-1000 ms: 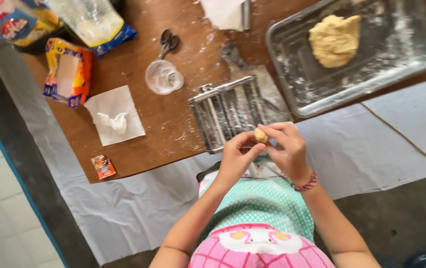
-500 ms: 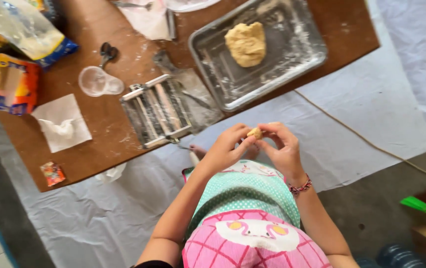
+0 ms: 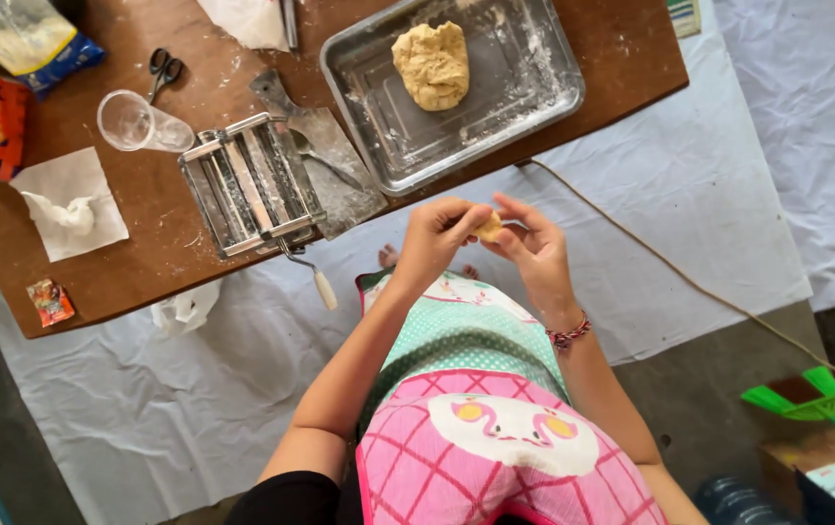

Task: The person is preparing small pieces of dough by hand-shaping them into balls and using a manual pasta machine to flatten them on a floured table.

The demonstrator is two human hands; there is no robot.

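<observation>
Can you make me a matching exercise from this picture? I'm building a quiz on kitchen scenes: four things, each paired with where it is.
Things:
1. large dough lump
2. small dough piece
3. scissors
4. crumpled tissue

Places:
A. on a white napkin
B. in the metal tray
C. between the left hand and right hand
D. beside the plastic cup

Pairs: 1-B, 2-C, 3-D, 4-A

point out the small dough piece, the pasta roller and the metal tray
small dough piece (image 3: 488, 227), head view, on the bit showing between the fingertips of both hands
pasta roller (image 3: 250, 185), head view, on the middle of its rollers
metal tray (image 3: 534, 83), head view, on the bare floured floor right of the dough lump
</observation>
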